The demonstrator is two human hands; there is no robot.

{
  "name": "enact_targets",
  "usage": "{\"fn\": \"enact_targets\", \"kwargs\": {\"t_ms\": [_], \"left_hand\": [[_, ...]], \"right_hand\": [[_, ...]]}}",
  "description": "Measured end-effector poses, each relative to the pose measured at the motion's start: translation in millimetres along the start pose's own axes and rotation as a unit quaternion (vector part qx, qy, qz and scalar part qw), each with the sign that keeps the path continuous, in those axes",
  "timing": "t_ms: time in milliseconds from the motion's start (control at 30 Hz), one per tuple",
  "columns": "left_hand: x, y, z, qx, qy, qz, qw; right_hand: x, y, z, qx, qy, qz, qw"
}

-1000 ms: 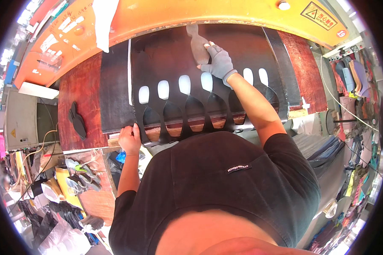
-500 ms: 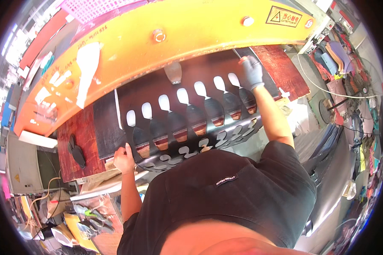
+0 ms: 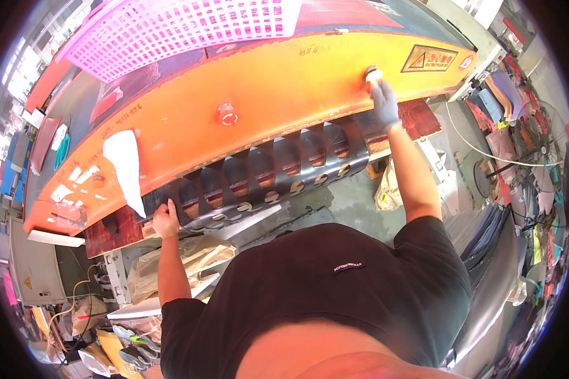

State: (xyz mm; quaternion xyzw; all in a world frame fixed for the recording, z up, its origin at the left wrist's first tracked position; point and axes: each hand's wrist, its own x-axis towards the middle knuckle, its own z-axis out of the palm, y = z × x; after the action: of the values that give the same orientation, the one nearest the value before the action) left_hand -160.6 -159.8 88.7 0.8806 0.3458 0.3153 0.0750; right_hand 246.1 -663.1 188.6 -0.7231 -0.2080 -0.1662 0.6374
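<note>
A long black sheet point(image 3: 234, 208) with rows of shaped cut-outs hangs over the front edge of a red-brown table board point(image 3: 133, 235), under the orange beam of a press point(image 3: 284, 82). My bare left hand point(image 3: 166, 220) is at the sheet's left end, its fingers curled at the edge with one digit pointing up. My right hand point(image 3: 384, 106), in a grey glove, reaches up to the beam. Its fingers are stretched out onto a round push button point(image 3: 372, 72) with a pale face. The far part of the sheet is hidden under the beam.
A red knob point(image 3: 227, 114) juts from the beam's middle, and a white cut piece point(image 3: 124, 165) hangs on its left. A pink basket point(image 3: 189, 31) stands on top. A fan point(image 3: 542, 136) and stacked material lie at right, a brown bag point(image 3: 171, 262) below left.
My right hand has gone from above the table to the push button. The beam now covers more of the sheet, hiding the white shapes, and my left hand has shifted slightly left.
</note>
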Motion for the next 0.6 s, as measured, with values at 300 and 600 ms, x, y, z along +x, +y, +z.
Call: {"fn": "enact_targets", "kwargs": {"t_ms": [300, 600], "left_hand": [[-7.2, -9.9, -5.7, 0.020, -0.010, 0.000, 1.000], [3.0, -15.0, -3.3, 0.068, -0.041, 0.001, 0.997]], "right_hand": [[-109.2, 75.5, -40.5, -0.395, -0.117, -0.152, 0.898], [-103.0, 71.5, -38.9, -0.447, -0.127, -0.064, 0.883]]}}
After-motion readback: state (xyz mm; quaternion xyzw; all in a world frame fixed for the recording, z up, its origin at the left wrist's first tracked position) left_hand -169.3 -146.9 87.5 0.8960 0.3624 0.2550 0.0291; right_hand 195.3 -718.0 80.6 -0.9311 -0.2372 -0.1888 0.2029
